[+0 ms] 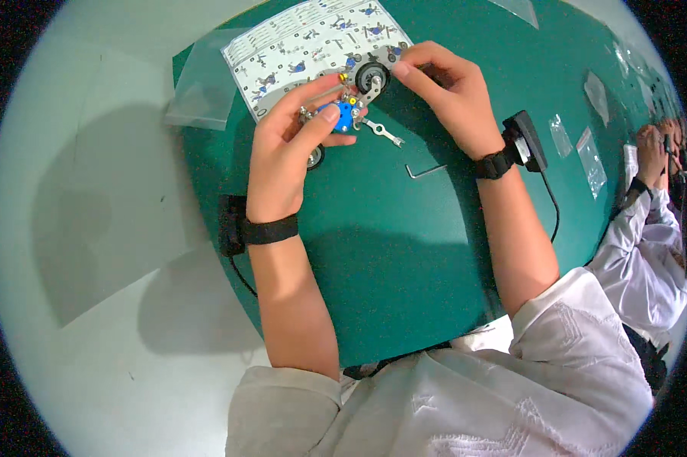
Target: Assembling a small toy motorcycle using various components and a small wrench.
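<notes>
My left hand (286, 133) holds a small toy motorcycle model (346, 116), its thumb pressed against the blue body and its fingers around the far side. Metal strips run from the body to a black front wheel (371, 77). A second wheel (316, 158) shows partly below the left hand. My right hand (454, 91) is closed in a pinch right beside the front wheel; what lies between thumb and forefinger is too small to make out. A small metal wrench (384, 132) lies just under the model, and an L-shaped hex key (425, 171) rests nearer to me.
An instruction sheet (282, 46) with printed drawings lies beneath and beyond the model on the green table (389, 274). Clear plastic bags (591, 164) are scattered at the right, and another plastic sheet (206, 107) hangs over the left edge. A person's hands (652, 156) are at the far right.
</notes>
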The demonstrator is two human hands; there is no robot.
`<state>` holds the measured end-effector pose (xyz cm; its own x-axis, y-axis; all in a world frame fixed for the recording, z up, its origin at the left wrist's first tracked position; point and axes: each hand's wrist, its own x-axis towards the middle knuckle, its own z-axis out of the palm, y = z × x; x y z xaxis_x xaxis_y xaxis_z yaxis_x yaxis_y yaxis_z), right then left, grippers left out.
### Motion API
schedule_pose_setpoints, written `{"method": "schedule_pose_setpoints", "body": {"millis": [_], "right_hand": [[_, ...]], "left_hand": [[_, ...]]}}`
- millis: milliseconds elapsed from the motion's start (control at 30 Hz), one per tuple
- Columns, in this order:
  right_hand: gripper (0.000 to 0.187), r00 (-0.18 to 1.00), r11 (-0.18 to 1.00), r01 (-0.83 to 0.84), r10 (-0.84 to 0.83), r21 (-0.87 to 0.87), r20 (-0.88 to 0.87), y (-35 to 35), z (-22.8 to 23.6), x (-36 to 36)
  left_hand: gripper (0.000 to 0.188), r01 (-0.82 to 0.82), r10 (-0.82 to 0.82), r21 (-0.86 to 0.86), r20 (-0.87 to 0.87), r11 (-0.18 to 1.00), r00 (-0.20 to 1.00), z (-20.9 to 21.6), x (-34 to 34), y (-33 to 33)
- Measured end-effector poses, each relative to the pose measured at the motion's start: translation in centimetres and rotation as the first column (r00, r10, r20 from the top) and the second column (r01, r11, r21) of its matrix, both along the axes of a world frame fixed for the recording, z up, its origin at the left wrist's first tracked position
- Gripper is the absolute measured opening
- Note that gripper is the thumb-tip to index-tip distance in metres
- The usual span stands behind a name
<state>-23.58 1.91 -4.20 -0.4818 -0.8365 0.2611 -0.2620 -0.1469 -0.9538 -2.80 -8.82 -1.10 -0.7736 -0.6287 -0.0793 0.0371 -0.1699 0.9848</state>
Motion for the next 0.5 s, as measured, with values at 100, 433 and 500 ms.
{"method": "schedule_pose_setpoints", "body": {"millis": [100,433,500], "right_hand": [[0.024,0.999,0.998,0.001,0.001,0.064,-0.034,0.0,0.8,0.6],[0.024,0.992,0.988,0.077,-0.09,-0.137,-0.09,-0.1,1.1,0.8],[0.022,0.943,0.949,0.16,-0.228,-0.271,-0.242,0.3,3.7,1.6]], "left_hand": [[0.043,0.014,-0.014,-0.003,0.0,1.0,1.0,-0.3,0.1,0.0],[0.043,0.011,-0.005,0.079,-0.069,0.997,0.998,-0.4,-0.3,0.0],[0.043,-0.043,0.049,0.076,-0.076,0.996,0.996,-0.3,0.1,-0.2]]}}
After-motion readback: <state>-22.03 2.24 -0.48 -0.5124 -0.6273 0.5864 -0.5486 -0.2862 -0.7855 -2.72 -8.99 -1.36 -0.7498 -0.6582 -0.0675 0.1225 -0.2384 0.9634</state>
